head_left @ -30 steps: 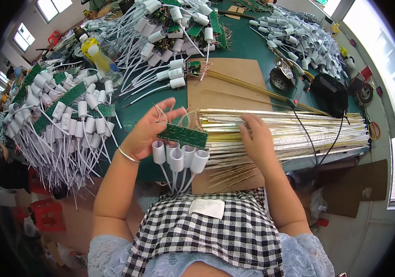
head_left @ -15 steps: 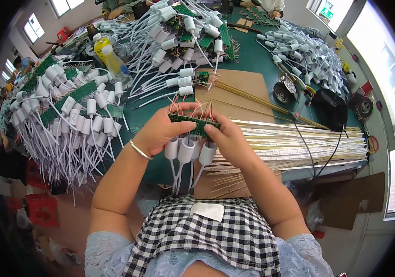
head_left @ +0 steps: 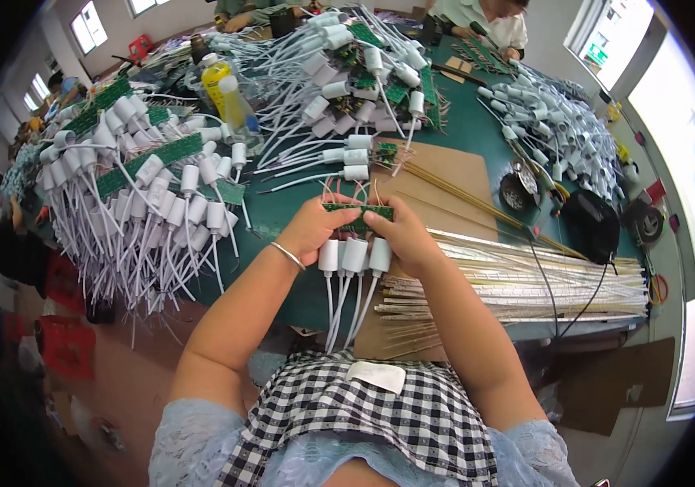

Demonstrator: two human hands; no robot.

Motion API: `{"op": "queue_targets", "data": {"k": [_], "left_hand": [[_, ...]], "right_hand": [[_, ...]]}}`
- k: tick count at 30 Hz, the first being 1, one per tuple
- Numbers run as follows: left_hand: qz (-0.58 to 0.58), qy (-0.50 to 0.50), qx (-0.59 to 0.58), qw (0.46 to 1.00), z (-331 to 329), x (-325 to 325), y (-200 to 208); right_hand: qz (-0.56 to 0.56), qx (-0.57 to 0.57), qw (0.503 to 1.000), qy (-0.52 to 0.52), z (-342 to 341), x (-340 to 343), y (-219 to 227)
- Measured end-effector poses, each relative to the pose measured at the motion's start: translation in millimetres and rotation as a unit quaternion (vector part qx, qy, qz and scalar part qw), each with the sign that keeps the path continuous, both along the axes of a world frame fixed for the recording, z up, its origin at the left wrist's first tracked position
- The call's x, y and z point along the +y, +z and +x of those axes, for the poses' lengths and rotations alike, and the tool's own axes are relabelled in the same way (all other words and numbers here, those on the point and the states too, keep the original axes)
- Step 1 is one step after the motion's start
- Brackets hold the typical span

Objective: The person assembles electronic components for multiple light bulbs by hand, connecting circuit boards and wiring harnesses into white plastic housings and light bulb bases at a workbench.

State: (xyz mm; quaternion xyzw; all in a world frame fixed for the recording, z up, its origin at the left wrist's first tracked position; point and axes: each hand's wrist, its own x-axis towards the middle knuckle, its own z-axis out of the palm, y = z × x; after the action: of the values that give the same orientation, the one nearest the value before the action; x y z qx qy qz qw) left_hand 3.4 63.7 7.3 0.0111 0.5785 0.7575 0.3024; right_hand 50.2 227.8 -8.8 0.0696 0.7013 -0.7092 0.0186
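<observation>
A green circuit board strip [head_left: 355, 226] is held level between my two hands. My left hand [head_left: 315, 229] grips its left end, with the thumb lying along the front. The other end is pinched by my right hand [head_left: 404, 235], its thumb also on the front face. Thin red and white wires stand up from the board's top edge. Below it hang several white cylindrical housings [head_left: 354, 255] with white cables [head_left: 339, 312] trailing down toward the table edge. The fingers behind the board are mostly hidden.
Big heaps of wired white housings lie at left [head_left: 173, 199], centre back [head_left: 355, 77] and right back [head_left: 562, 130]. White strips [head_left: 518, 280] lie at right, near a brown cardboard sheet [head_left: 453, 178]. Bottles [head_left: 219, 85] stand behind. A person [head_left: 485, 24] sits across the table.
The board has gone from tilted to nearly level, and the housings under it hang closer together. Both hands keep their grip. The whole view has shifted, bringing more of the person opposite into sight.
</observation>
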Motion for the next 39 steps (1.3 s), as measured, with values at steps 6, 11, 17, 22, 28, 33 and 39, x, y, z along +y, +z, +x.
{"op": "queue_targets", "data": {"k": [6, 11, 17, 22, 28, 33, 39], "left_hand": [[-0.02, 0.028, 0.021, 0.999, -0.4, 6.2, -4.0], [-0.101, 0.111, 0.113, 0.982, -4.8, 10.2, -25.1], [-0.013, 0.008, 0.002, 1.0, -4.5, -11.9, -7.4], [0.123, -0.101, 0.015, 0.987, -4.2, -9.8, -3.2], [0.057, 0.019, 0.003, 0.998, -10.8, 1.9, -15.4], [0.13, -0.061, -0.012, 0.99, -9.1, -10.4, -14.7], [0.133, -0.143, 0.043, 0.98, -10.6, -20.1, -3.7]], "right_hand": [[0.129, 0.005, 0.991, -0.042, -10.2, -9.9, -7.1], [0.321, 0.027, 0.941, -0.101, -17.3, -24.5, -9.9], [-0.162, -0.113, 0.979, 0.049, -7.0, -12.7, 16.2], [-0.157, -0.146, 0.972, 0.096, -12.9, -6.1, 24.1], [0.223, 0.02, 0.975, -0.007, -30.8, -29.1, -5.6], [-0.039, -0.099, 0.991, 0.086, -24.6, -15.0, 9.7], [-0.062, -0.061, 0.982, 0.167, -18.8, -18.7, 23.4]]}}
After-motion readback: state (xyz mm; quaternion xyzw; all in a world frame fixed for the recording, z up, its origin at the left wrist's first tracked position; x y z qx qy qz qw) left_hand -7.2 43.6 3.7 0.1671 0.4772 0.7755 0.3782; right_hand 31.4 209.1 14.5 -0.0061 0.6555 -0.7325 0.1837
